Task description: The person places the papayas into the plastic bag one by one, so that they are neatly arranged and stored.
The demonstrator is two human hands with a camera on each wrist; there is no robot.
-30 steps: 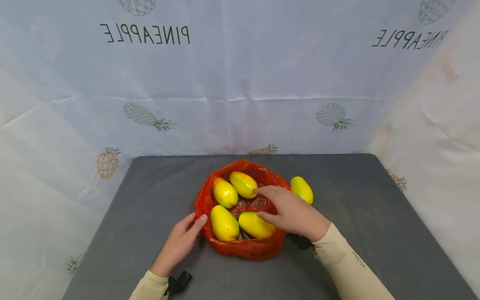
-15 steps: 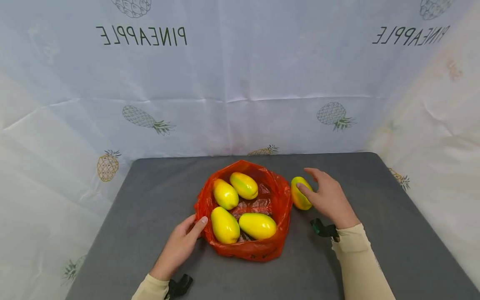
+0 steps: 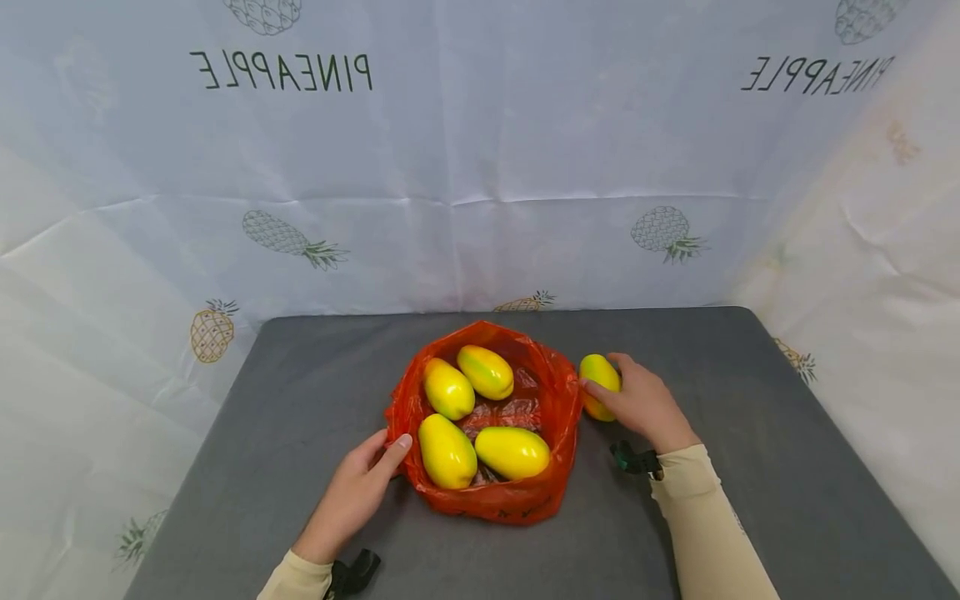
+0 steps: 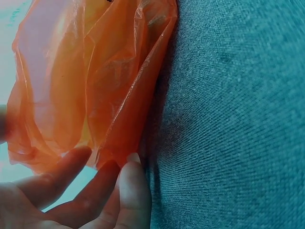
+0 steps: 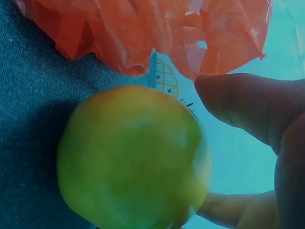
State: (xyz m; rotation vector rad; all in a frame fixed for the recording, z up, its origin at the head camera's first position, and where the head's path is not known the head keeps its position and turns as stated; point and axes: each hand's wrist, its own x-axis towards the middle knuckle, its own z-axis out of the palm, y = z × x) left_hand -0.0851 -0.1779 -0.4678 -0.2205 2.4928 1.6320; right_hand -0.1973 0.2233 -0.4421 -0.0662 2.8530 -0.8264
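Note:
A red plastic bag (image 3: 566, 400) stands with its mouth wide open on the grey table, several yellow mangoes (image 3: 447, 451) inside. My left hand (image 3: 357, 492) pinches the bag's left edge, thumb over the rim. In the left wrist view, the fingertips (image 4: 133, 179) meet the crumpled orange-looking plastic. Just right of the bag, one more mango (image 3: 592, 369) lies on the table. My right hand (image 3: 645, 400) grips it, thumb on the near left side and fingers around the far right. The right wrist view has this mango (image 5: 133, 157) close up, green to orange, partly covering one finger.
The grey table (image 3: 750, 467) reaches back to a pale cloth backdrop (image 3: 480, 142) printed with pineapples and mirrored lettering. More white cloth hangs at both sides. A black strap with a small camera mount (image 3: 637, 458) sits at the right wrist.
My right hand has moved from over the bag to the mango on the right, its fingers closing around it. My left hand stays at the bag's rim.

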